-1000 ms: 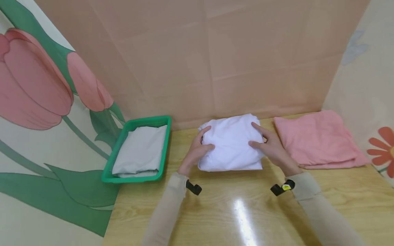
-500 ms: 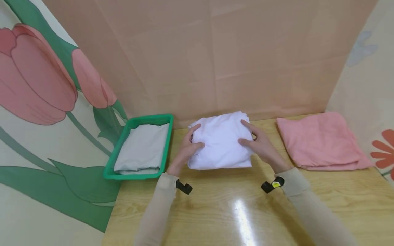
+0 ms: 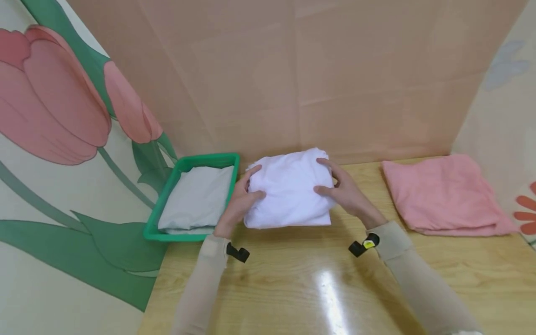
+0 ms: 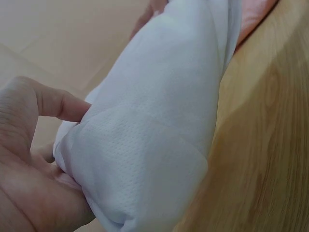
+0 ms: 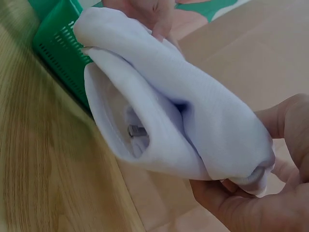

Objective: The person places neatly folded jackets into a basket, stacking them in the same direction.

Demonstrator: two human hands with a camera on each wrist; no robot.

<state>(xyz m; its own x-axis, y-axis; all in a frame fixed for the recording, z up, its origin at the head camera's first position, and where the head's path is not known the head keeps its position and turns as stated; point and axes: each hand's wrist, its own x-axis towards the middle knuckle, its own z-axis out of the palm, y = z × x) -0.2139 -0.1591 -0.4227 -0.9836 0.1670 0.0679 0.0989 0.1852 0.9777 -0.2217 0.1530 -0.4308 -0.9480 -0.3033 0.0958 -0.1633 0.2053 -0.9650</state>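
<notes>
A folded white garment (image 3: 289,190), thick and layered, is held above the wooden table between both hands. My left hand (image 3: 240,200) grips its left side, thumb on the near face and fingers round the back. On the opposite side my right hand (image 3: 345,190) grips it the same way. In the right wrist view a metal zip pull (image 5: 137,131) shows inside a fold. Close beside the left hand, a green plastic basket (image 3: 177,237) holds a folded light grey garment (image 3: 198,195).
A folded pink cloth (image 3: 444,195) lies on the table (image 3: 293,279) at the right. Behind the table rises a tan sheet-covered wall (image 3: 301,70). Painted tulips (image 3: 63,102) cover the wall at the left.
Both hands have carried the white garment leftward, closer to the green basket. The grip looks the same. The basket and pink cloth shift slightly in view as the head turns.
</notes>
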